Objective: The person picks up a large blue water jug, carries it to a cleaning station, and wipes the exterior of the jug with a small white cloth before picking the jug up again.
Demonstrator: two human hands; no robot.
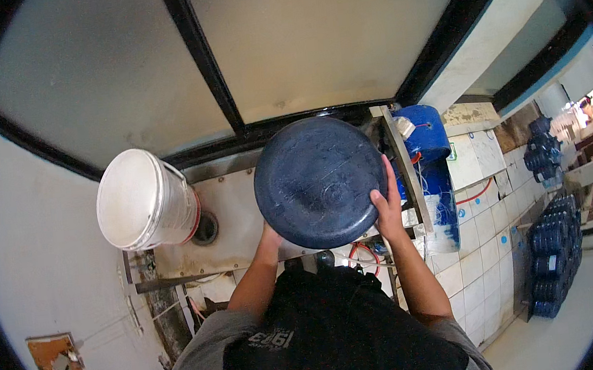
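I hold a large dark blue, round plastic container point(317, 183) in front of me over the bench point(229, 206), its scuffed circular face turned up towards me. My right hand point(389, 206) grips its right side, the thumb on the edge and the fingers stretched along the rim. At the lower left my left hand point(272, 235) presses against its side, with most of the fingers hidden beneath. What lies under the container is hidden too.
A white plastic bucket point(126, 200) stands at the bench's left beside a dark round fitting point(206, 229). To the right are a metal frame point(406, 170) and a blue drum point(424, 131). Stacked blue water bottles point(554, 257) lie farther right. Framed panels point(305, 41) rise behind.
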